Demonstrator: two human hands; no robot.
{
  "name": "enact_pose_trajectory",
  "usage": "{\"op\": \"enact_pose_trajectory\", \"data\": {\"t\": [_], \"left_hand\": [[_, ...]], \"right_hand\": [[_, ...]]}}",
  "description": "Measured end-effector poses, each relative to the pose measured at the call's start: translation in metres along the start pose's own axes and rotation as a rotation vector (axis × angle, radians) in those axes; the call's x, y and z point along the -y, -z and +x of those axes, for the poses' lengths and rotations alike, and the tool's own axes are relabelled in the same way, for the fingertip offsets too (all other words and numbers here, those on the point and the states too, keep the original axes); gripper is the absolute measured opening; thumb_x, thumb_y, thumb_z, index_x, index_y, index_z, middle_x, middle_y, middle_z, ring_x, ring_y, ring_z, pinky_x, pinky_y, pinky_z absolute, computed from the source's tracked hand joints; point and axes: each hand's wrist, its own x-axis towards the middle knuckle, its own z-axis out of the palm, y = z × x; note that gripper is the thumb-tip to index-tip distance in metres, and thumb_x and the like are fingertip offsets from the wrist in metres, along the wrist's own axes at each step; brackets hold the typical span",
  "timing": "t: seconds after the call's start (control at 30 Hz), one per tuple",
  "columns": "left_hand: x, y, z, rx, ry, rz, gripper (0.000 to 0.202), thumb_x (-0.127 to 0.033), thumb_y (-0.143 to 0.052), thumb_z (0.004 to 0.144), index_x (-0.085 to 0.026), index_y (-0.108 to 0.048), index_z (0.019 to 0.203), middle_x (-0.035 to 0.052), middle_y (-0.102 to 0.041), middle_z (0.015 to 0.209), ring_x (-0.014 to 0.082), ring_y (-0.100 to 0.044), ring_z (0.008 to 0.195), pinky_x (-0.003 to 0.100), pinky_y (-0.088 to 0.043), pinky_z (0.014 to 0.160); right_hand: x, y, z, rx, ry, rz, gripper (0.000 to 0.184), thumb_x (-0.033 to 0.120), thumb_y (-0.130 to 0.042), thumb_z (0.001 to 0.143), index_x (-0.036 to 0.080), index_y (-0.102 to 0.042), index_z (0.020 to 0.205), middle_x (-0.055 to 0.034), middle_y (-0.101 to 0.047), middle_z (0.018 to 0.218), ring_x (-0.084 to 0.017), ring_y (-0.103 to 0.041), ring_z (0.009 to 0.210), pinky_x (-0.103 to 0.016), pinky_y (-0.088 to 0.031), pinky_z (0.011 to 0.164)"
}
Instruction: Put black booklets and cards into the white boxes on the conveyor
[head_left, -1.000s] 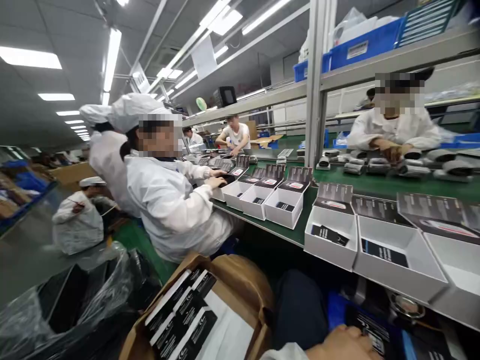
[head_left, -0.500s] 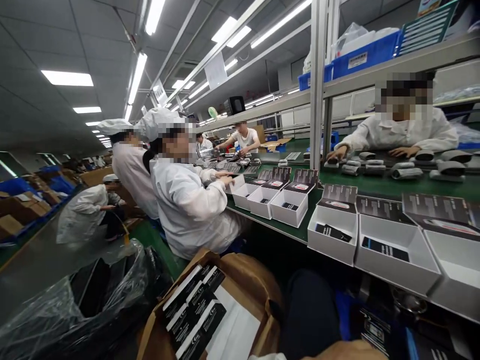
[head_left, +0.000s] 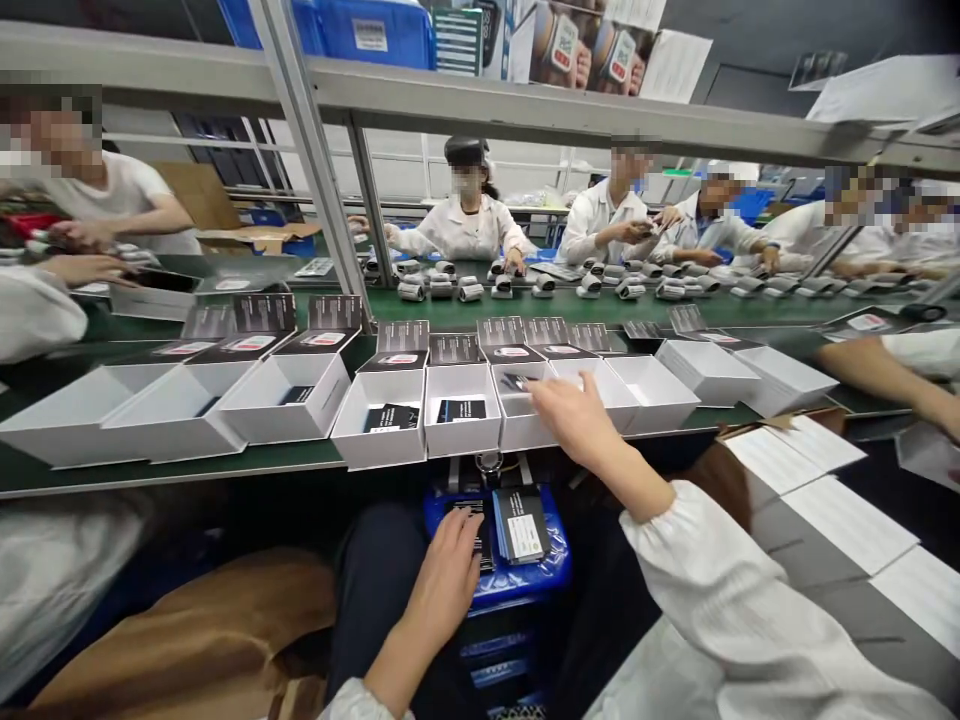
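My right hand (head_left: pixel 571 412) reaches over an open white box (head_left: pixel 525 412) on the green belt (head_left: pixel 165 472), fingers around a small dark booklet at the box's top; the grip is partly blurred. My left hand (head_left: pixel 447 578) rests low on a stack of dark booklets (head_left: pixel 517 522) in a blue tray (head_left: pixel 525 585) between my knees. Left of the white box, two open boxes each hold a dark booklet (head_left: pixel 461 410). Dark printed lids (head_left: pixel 453 350) stand behind the boxes.
More open white boxes (head_left: pixel 180 412) line the belt to the left and closed ones (head_left: pixel 709 368) to the right. Small grey devices (head_left: pixel 499 286) lie on the far belt in front of people in white coats. A carton of white sheets (head_left: pixel 795 445) sits at my right, a brown carton (head_left: pixel 187 620) at my left.
The view has swung from the left side of the line to straight ahead. My hands have come into view, the right one over a box, the left on the booklet stack.
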Motion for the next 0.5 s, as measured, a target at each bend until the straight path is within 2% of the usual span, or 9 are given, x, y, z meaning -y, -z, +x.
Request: {"op": "enact_pose_trajectory", "data": {"t": [0.07, 0.13, 0.17, 0.23, 0.3, 0.37, 0.43, 0.47, 0.5], "left_hand": [[0.009, -0.014, 0.002, 0.170, 0.045, 0.125, 0.071, -0.001, -0.039, 0.078, -0.019, -0.042, 0.146, 0.0112, -0.037, 0.157, 0.0294, -0.026, 0.149, 0.054, -0.034, 0.117], [0.013, -0.021, 0.005, 0.315, 0.056, 0.203, 0.086, 0.005, -0.038, 0.070, -0.018, -0.031, 0.152, 0.0107, -0.024, 0.163, 0.0290, -0.014, 0.152, 0.056, -0.028, 0.119], [0.013, -0.022, 0.006, 0.373, 0.062, 0.227, 0.088, 0.006, -0.037, 0.068, -0.017, -0.029, 0.153, 0.0114, -0.021, 0.163, 0.0287, -0.013, 0.152, 0.055, -0.027, 0.120], [0.010, -0.020, 0.008, 0.446, 0.091, 0.255, 0.086, 0.007, -0.037, 0.068, -0.013, -0.031, 0.152, 0.0140, -0.023, 0.162, 0.0292, -0.019, 0.151, 0.054, -0.029, 0.119], [0.006, -0.018, 0.005, 0.449, 0.099, 0.253, 0.075, 0.004, -0.039, 0.073, -0.013, -0.041, 0.147, 0.0160, -0.034, 0.158, 0.0309, -0.030, 0.147, 0.054, -0.034, 0.115], [0.003, -0.018, -0.003, 0.404, 0.037, 0.232, 0.053, -0.006, -0.047, 0.081, -0.016, -0.057, 0.132, 0.0159, -0.053, 0.143, 0.0320, -0.044, 0.136, 0.052, -0.042, 0.107], [0.005, -0.023, -0.011, 0.350, -0.064, 0.234, 0.025, -0.020, -0.053, 0.087, -0.018, -0.068, 0.107, 0.0134, -0.068, 0.113, 0.0314, -0.054, 0.119, 0.046, -0.049, 0.092], [0.008, -0.026, -0.014, 0.302, -0.087, 0.264, 0.018, -0.022, -0.054, 0.088, -0.019, -0.068, 0.099, 0.0115, -0.068, 0.103, 0.0305, -0.056, 0.112, 0.043, -0.050, 0.086], [0.011, -0.029, -0.016, 0.250, -0.111, 0.291, 0.014, -0.024, -0.056, 0.088, -0.019, -0.068, 0.093, 0.0099, -0.068, 0.096, 0.0292, -0.057, 0.107, 0.040, -0.050, 0.081]], "right_hand": [[-0.002, -0.011, -0.013, 0.020, 0.019, 0.027, 0.027, 0.021, -0.039, 0.105, 0.017, -0.063, 0.117, -0.0112, -0.071, 0.108, -0.024, -0.064, 0.107, -0.056, -0.032, 0.108], [0.008, -0.023, -0.043, -0.002, 0.029, 0.104, 0.023, 0.021, -0.044, 0.104, 0.017, -0.065, 0.108, -0.0097, -0.071, 0.104, -0.022, -0.063, 0.106, -0.050, -0.033, 0.109], [0.016, -0.032, -0.063, 0.028, 0.050, 0.148, 0.021, 0.021, -0.046, 0.103, 0.018, -0.067, 0.101, -0.0084, -0.072, 0.099, -0.021, -0.064, 0.103, -0.046, -0.036, 0.107], [0.032, -0.054, -0.110, 0.180, 0.117, 0.210, 0.018, 0.023, -0.053, 0.099, 0.019, -0.068, 0.091, -0.0070, -0.072, 0.092, -0.021, -0.066, 0.097, -0.043, -0.042, 0.102], [0.042, -0.082, -0.158, 0.307, 0.167, 0.207, 0.014, 0.026, -0.060, 0.093, 0.019, -0.071, 0.098, -0.0098, -0.073, 0.101, -0.026, -0.067, 0.102, -0.045, -0.045, 0.101], [0.042, -0.110, -0.198, 0.307, 0.218, 0.190, 0.026, 0.018, -0.054, 0.089, 0.021, -0.073, 0.108, -0.0121, -0.073, 0.111, -0.026, -0.069, 0.101, -0.041, -0.052, 0.092], [0.036, -0.134, -0.220, 0.234, 0.256, 0.300, 0.039, 0.014, -0.051, 0.082, 0.031, -0.075, 0.107, -0.0079, -0.075, 0.107, -0.025, -0.072, 0.094, -0.039, -0.058, 0.080], [0.032, -0.143, -0.223, 0.252, 0.271, 0.393, 0.041, 0.017, -0.053, 0.079, 0.038, -0.076, 0.108, -0.0059, -0.076, 0.105, -0.026, -0.073, 0.090, -0.039, -0.060, 0.075], [0.028, -0.148, -0.222, 0.275, 0.209, 0.450, 0.042, 0.021, -0.056, 0.077, 0.045, -0.076, 0.105, -0.0054, -0.076, 0.099, -0.028, -0.073, 0.086, -0.042, -0.060, 0.072]]}}
